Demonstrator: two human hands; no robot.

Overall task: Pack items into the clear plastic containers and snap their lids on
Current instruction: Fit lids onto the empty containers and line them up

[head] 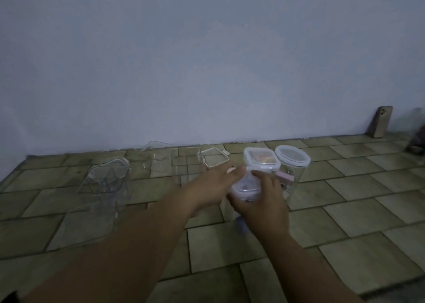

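A: What do we hold?
B: A small lidded container (245, 188), low over the tiled floor (345, 210) — our right hand (262, 201) wraps it from below, our left hand (213, 185) touches its side, fingers loose.
A: Behind it?
B: Two lidded containers (262, 162) — blurred contents.

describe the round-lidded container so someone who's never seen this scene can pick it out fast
Start at the pale wall and drop to the row of clear containers along the tiled floor. The round-lidded container stands at the row's right end, right of the square-lidded container and beyond the right hand. It is the only one with a round white-rimmed lid.
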